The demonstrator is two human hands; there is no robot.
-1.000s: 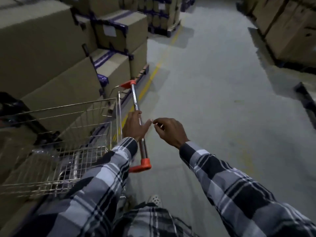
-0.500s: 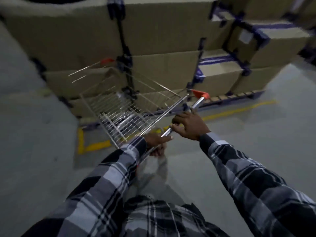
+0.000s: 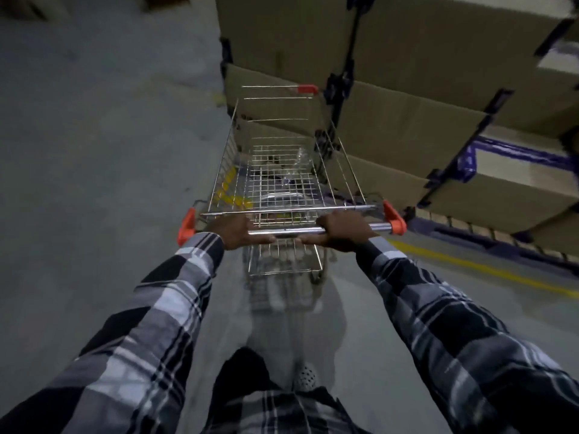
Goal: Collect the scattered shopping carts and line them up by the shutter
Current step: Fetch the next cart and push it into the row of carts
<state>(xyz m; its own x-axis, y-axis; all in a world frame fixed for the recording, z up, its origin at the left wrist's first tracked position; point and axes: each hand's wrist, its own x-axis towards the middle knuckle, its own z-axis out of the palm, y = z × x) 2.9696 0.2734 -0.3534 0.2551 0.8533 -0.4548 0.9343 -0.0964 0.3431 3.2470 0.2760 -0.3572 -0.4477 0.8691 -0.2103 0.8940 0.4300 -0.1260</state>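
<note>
Fingers of the left hand (image 3: 233,229) curled over the chrome handle bar (image 3: 380,227), thumb running along its underside, clamped tight near the left orange end cap (image 3: 187,226). Same deal for the right hand (image 3: 343,231): knuckles up, fingers wrapped round the bar just short of the right orange cap (image 3: 393,218). Both arms stretched forward in plaid sleeves (image 3: 445,311), wrists level. Shopping cart (image 3: 283,170) dead ahead on the grey concrete floor (image 3: 94,170), nose close to stacked cardboard boxes (image 3: 407,89) on the right. Something clear in the basket, maybe plastic wrap, too blurry to call. Yellow floor line (image 3: 488,270) off to the right.
</note>
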